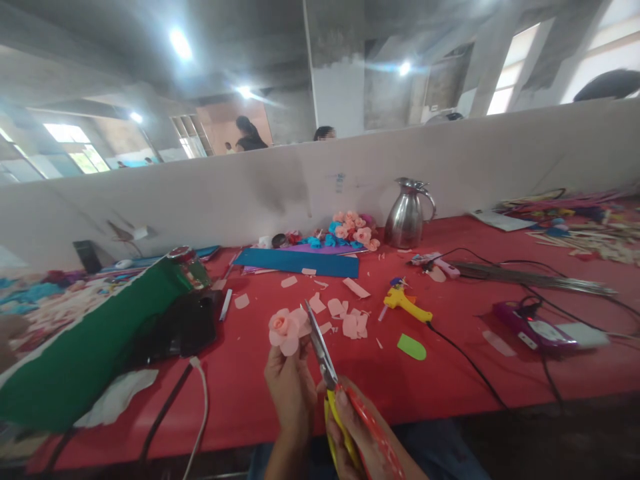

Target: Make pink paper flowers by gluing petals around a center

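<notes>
My left hand (291,387) is closed around the base of a small pink paper rose (286,329), holding it upright above the red table (450,373). My right hand (350,427) grips scissors (325,363) with red and yellow handles; the blades point up and touch the rose's right side. Loose pink paper petals (345,317) lie on the table just beyond the rose.
A yellow glue gun (405,303) with a black cord, a green paper leaf (411,347), blue paper sheet (300,262), finished paper flowers (353,230), a steel jug (406,215), a green roll (95,340), a purple device (530,327) and wires lie about. A white partition (500,157) backs the table.
</notes>
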